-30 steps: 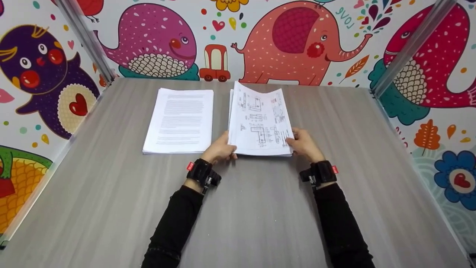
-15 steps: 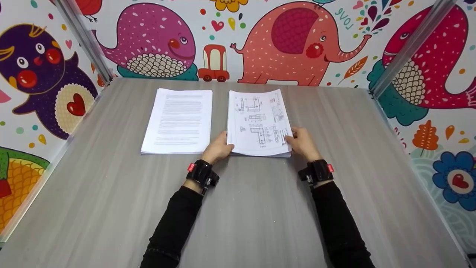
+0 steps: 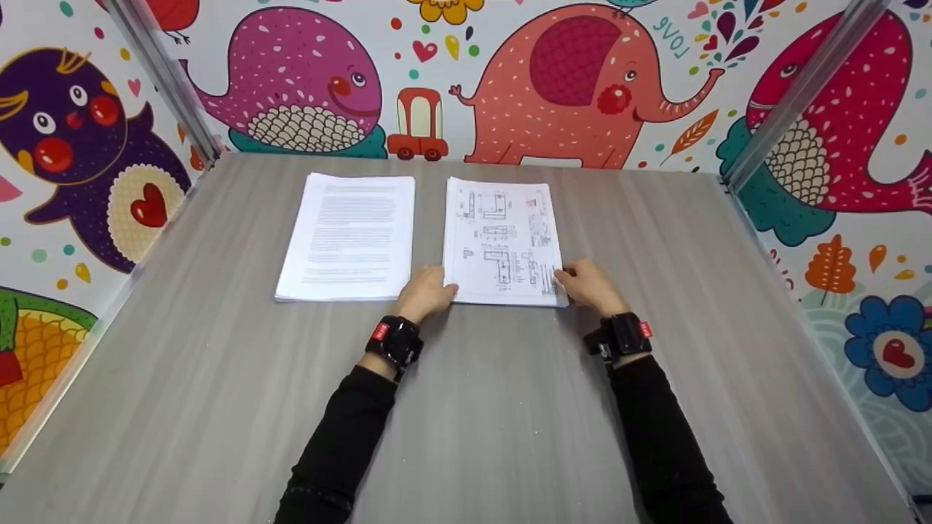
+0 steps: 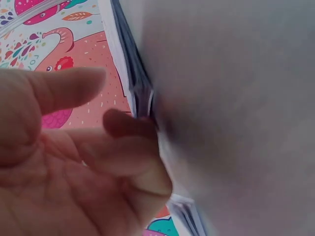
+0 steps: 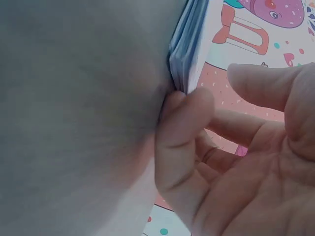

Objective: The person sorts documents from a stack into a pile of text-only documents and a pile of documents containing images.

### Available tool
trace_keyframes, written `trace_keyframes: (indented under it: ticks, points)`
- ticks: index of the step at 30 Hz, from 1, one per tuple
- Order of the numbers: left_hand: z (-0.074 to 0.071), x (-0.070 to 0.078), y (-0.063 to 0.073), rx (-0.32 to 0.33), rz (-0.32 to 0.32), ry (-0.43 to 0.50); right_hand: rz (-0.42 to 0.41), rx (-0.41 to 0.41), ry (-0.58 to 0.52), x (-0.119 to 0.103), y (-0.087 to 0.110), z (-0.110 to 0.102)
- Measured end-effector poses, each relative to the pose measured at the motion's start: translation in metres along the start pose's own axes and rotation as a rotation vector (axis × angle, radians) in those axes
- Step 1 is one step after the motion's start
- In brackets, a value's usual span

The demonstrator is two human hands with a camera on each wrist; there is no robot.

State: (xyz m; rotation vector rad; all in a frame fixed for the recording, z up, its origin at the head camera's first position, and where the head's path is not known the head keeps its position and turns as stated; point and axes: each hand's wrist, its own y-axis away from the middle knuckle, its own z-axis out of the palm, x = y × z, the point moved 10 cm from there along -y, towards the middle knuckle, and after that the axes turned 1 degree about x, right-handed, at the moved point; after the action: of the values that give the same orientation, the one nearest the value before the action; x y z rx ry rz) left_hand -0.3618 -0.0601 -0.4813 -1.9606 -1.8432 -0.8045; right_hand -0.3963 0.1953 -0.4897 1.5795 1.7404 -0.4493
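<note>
A stack of paper printed with technical drawings (image 3: 502,233) lies flat on the table. My left hand (image 3: 428,292) is at its near left edge and my right hand (image 3: 588,285) at its near right edge. In the left wrist view, loosely bent fingers (image 4: 133,152) touch the side of the sheets, while the thumb (image 4: 74,88) stands apart from them. The right wrist view shows bent fingers (image 5: 182,137) against the sheet edges (image 5: 184,59), with a gap between the thumb (image 5: 261,86) and the paper. Some fingertips are hidden at the stack's underside.
A second paper stack (image 3: 346,240), covered in lines of text, lies to the left, its near right corner close to my left hand. Behind the grey table (image 3: 480,407) rises a wall (image 3: 429,65) printed with cartoon animals. Metal posts (image 3: 801,102) stand at the back corners.
The raised far edge of the top sheets has come down and the drawing stack now lies flat and even. Both hands have shifted slightly toward the near edge, the right one also a little leftward.
</note>
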Motion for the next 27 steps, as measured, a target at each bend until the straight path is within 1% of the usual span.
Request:
trace_keyframes:
  ticks: [7,12,16,20,23,25,27]
  points:
    - [0.004,0.003,-0.002,-0.014,0.002,-0.011,0.016,-0.001,-0.009,0.006,0.004,-0.003]
    - [0.006,0.006,-0.004,-0.021,0.011,-0.021,0.024,0.005,0.009,0.009,0.006,-0.005]
    - [0.009,0.009,-0.005,-0.022,0.027,-0.002,0.023,0.001,0.008,0.012,0.008,-0.006]
    - [0.009,0.011,-0.005,-0.035,0.041,0.041,0.016,-0.008,0.002,0.013,0.010,-0.009]
    - [0.005,0.007,-0.002,-0.050,0.042,0.086,0.005,-0.005,0.014,0.012,0.012,-0.010]
    - [-0.002,0.002,0.002,-0.046,0.043,0.103,-0.012,0.014,0.040,0.012,0.014,-0.013]
    - [-0.012,-0.007,0.006,-0.024,0.039,0.113,-0.035,0.040,0.066,0.011,0.017,-0.018]
